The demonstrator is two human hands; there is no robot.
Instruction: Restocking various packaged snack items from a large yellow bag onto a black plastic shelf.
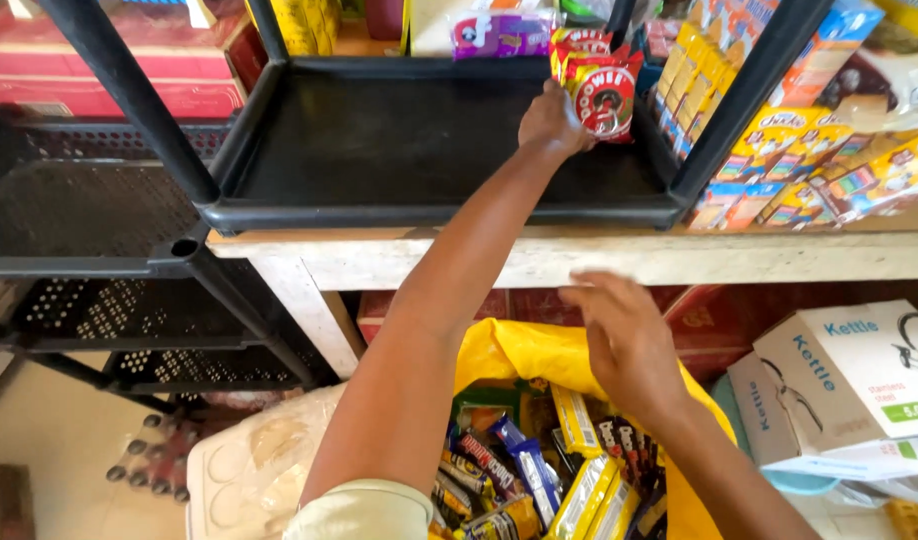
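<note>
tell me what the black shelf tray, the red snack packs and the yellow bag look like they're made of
Black shelf tray: looks like moulded plastic, matte, with a rounded rim and tube posts.
Red snack packs at the left hand: apparently thin plastic film, glossy, crinkled with highlights.
Yellow bag below the right hand: seems soft plastic sheet, slightly shiny, folded and creased; it could be coated fabric.
</note>
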